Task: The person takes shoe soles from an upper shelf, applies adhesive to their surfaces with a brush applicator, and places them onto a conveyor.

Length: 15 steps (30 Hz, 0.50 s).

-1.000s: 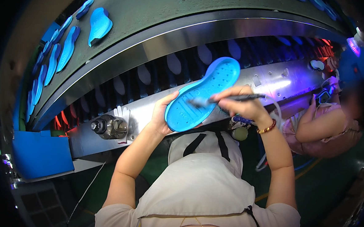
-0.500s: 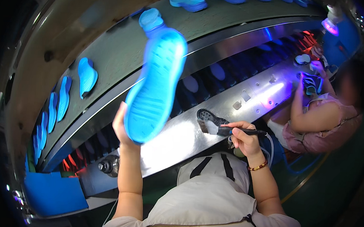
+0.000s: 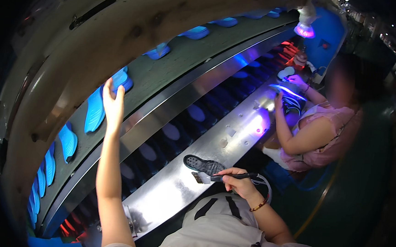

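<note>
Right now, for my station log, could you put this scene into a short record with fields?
left hand: at a blue sole, grip unclear
right hand: holding a brush
metal ledge: dark sole-shaped piece by the brush
green belt: several blue soles
co-worker: at the right
lamp: lit, pinkish-purple

- Factory floor; by the look of it, a footwear production line.
- Dark green conveyor belt (image 3: 189, 54) bearing a long row of like blue soles (image 3: 67, 142).
- Steel ledge (image 3: 169, 199) running alongside; pale sole-shaped pieces (image 3: 171, 131) lined up in the dark tier between.
- Co-worker (image 3: 321, 132) at same ledge, violet-glowing lamp (image 3: 305, 25) near.
- Green floor (image 3: 363, 190), yellow marking line (image 3: 323, 199).
</note>
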Each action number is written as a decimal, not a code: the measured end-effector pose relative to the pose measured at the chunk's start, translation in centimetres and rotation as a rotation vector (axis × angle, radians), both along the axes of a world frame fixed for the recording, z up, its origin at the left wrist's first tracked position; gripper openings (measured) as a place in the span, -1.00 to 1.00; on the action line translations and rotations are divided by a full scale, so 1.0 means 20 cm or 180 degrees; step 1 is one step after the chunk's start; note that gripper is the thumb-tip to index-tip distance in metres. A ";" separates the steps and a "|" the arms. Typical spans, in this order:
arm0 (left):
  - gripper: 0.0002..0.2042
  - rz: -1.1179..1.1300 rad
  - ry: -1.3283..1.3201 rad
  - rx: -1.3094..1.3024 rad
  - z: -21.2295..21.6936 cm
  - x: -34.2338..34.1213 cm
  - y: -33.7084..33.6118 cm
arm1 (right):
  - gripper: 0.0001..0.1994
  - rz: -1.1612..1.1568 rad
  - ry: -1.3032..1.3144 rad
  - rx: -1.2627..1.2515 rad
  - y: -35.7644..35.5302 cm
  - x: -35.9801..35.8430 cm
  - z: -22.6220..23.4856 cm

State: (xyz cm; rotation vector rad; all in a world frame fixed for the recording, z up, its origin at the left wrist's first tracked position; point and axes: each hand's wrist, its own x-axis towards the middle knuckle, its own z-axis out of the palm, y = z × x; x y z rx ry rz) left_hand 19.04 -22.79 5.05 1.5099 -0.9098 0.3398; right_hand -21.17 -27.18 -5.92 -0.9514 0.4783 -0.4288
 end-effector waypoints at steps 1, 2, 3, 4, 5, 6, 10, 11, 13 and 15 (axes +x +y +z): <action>-0.55 0.0773 -0.0951 0.0905 0.03 0.02 -0.04 | -0.83 0.0034 -0.0008 -0.0134 0.00 -0.01 0.03; -0.59 0.1578 -0.1918 0.1784 0.10 0.02 -0.06 | -0.81 0.0174 0.0153 -0.0246 -0.01 -0.01 0.04; -0.65 0.1422 -0.1635 0.2854 0.12 0.03 -0.06 | -0.80 0.0242 0.0227 -0.0391 -0.01 0.00 0.05; -0.70 0.1303 -0.1632 0.2582 0.05 0.09 -0.03 | -0.79 0.0334 0.0290 -0.0548 0.00 0.01 0.07; -0.74 0.1442 -0.1750 0.2514 0.04 0.08 -0.02 | -0.77 0.0403 0.0272 -0.0919 -0.01 0.01 0.05; -0.77 0.1243 -0.1923 0.2578 0.06 0.01 -0.01 | -0.78 0.0410 0.0285 -0.1083 -0.03 0.00 0.06; -0.85 0.0326 -0.1061 0.0771 -0.07 -0.28 0.16 | -0.79 0.0078 0.0288 -0.0675 -0.06 0.01 0.02; -0.88 0.0497 -0.1319 0.0449 -0.12 -0.35 0.22 | -0.80 0.0008 0.0304 -0.0603 -0.07 0.01 0.02; -0.81 0.0816 0.0299 -0.1163 -0.26 -0.55 0.26 | -0.80 -0.0065 0.0301 -0.0545 -0.08 0.05 0.03; -0.71 0.0527 0.1620 -0.2063 -0.31 -0.68 0.26 | -0.79 -0.0275 -0.0004 -0.0294 -0.10 0.08 0.00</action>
